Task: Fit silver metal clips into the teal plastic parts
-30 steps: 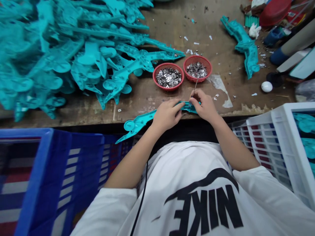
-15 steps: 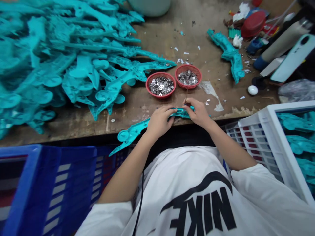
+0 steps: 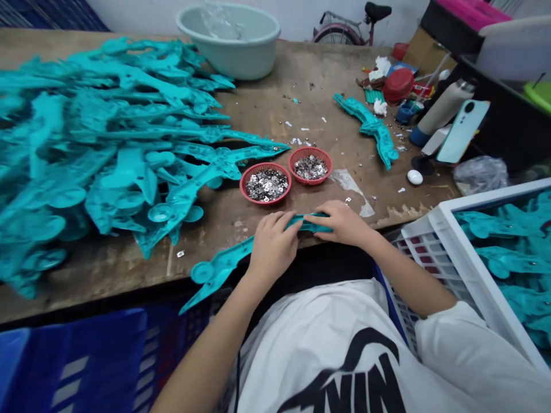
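Both my hands grip one long teal plastic part point(image 3: 224, 264) at the table's near edge. My left hand point(image 3: 272, 244) is closed over its middle, and its round-ended tail hangs past the edge to the lower left. My right hand point(image 3: 342, 222) is closed on the part's right end; the thin stick it held earlier is hidden. Just beyond my hands stand two small red baskets of shiny metal pieces, one on the left point(image 3: 265, 183) and one on the right point(image 3: 310, 166).
A big heap of teal parts point(image 3: 99, 149) covers the table's left side. A pale basin point(image 3: 235, 37) stands at the back, a lone teal part point(image 3: 372, 131) and a phone point(image 3: 461, 132) among clutter at right. A white crate point(image 3: 447, 246) holds more teal parts; a blue crate point(image 3: 94, 361) sits lower left.
The camera has tilted up, showing more of the far table. My hands stayed on the teal part, and the thin stick in my right hand has dropped out of sight.
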Available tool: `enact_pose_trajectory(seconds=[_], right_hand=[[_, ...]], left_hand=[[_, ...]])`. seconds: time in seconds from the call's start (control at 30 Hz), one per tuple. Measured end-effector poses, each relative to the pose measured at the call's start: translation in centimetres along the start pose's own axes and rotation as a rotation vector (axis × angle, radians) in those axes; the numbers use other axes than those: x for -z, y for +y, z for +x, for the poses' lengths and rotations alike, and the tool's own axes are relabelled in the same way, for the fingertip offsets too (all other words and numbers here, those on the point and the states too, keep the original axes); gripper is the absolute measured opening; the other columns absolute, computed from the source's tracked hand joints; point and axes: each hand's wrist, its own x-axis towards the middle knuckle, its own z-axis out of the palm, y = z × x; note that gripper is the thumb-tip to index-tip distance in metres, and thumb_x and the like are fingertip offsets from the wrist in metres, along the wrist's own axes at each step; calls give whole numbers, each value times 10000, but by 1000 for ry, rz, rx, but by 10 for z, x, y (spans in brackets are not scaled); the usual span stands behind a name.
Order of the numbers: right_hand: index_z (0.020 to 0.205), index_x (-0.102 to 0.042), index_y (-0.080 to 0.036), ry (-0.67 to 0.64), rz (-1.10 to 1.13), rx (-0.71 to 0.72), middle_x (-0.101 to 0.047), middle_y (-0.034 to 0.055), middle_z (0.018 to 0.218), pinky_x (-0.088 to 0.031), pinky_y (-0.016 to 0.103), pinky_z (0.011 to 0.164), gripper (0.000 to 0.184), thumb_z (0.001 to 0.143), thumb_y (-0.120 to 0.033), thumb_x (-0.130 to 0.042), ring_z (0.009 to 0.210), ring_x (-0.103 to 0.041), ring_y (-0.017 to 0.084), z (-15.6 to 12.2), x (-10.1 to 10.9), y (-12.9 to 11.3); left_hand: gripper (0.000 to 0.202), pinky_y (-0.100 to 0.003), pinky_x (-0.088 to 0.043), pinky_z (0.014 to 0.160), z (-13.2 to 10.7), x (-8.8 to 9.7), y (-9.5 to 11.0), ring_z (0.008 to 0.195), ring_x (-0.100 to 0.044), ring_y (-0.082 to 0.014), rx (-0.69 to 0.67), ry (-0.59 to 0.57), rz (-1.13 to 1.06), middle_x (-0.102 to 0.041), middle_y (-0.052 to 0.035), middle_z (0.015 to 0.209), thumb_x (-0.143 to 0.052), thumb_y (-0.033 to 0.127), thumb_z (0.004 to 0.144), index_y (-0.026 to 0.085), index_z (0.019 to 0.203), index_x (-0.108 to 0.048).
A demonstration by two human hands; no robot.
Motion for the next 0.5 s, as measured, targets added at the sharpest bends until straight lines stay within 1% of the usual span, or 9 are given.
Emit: enact_pose_trajectory(seconds=[0.1,0.17,0.2,0.27,0.33,0.37,0.4,0.43,0.5], right_hand=[[1608,-821,-337,211,-51,-91,-816,149,1433,-594,537,1152,477,1137,-385,-761,1281,-744,346,-10,14,33],[1621,-818,-308,365,-85,-312,-817,160,1408,-598,539,1153,508,1131,-401,-724,1273,-752,359,-12,33,70],[1643,-803,-269,436,-105,-482,-817,177,1382,-598,546,1161,549,1119,-402,-708,1269,-752,373,-11,44,91],[1699,-749,-182,518,-159,-850,-806,222,1353,-573,585,1208,639,1098,-383,-670,1293,-736,411,-5,67,135],[1753,-674,-95,496,-222,-1168,-779,295,1389,-550,634,1221,706,1097,-354,-646,1352,-708,461,5,84,175],[1767,-651,-79,458,-242,-1275,-765,321,1425,-543,648,1217,711,1105,-341,-641,1375,-698,473,10,91,191],[1756,-657,-73,413,-253,-1343,-758,334,1446,-540,648,1209,694,1110,-324,-642,1381,-695,471,14,96,205],[1723,-687,-72,370,-254,-1378,-758,336,1451,-543,639,1194,659,1112,-315,-649,1370,-700,458,18,100,215],[1587,-785,-52,312,-240,-1377,-777,339,1395,-558,622,1138,560,1101,-307,-672,1312,-723,431,25,105,225]], left_hand=[[313,-571,-567,1337,3,24,26,1518,-761,-342,-150,270,72,-829,-136,1595,-708,168,1090,254,1362,-837],[344,-539,-517,1385,6,35,28,1546,-748,-316,-204,365,46,-844,-112,1574,-744,191,1080,265,1410,-810],[363,-531,-520,1382,7,36,24,1550,-747,-312,-208,356,34,-849,-108,1567,-740,202,1083,267,1434,-804],[397,-526,-564,1346,10,27,9,1572,-733,-325,-181,210,29,-831,-123,1597,-707,247,1111,258,1497,-800],[462,-524,-596,1332,13,5,-7,1644,-680,-350,-149,-58,48,-773,-152,1684,-681,339,1147,226,1585,-779],[528,-534,-592,1346,14,-8,-12,1691,-638,-364,-138,-192,68,-721,-163,1746,-680,392,1154,212,1646,-746],[591,-559,-569,1379,15,-21,-15,1730,-595,-376,-124,-297,92,-662,-161,1807,-678,446,1160,207,1700,-708],[647,-586,-534,1416,15,-32,-14,1761,-557,-387,-110,-360,110,-612,-166,1847,-670,494,1167,196,1741,-670],[742,-621,-475,1461,14,-47,-9,1801,-496,-402,-106,-407,125,-547,-191,1887,-647,574,1180,161,1795,-604]])
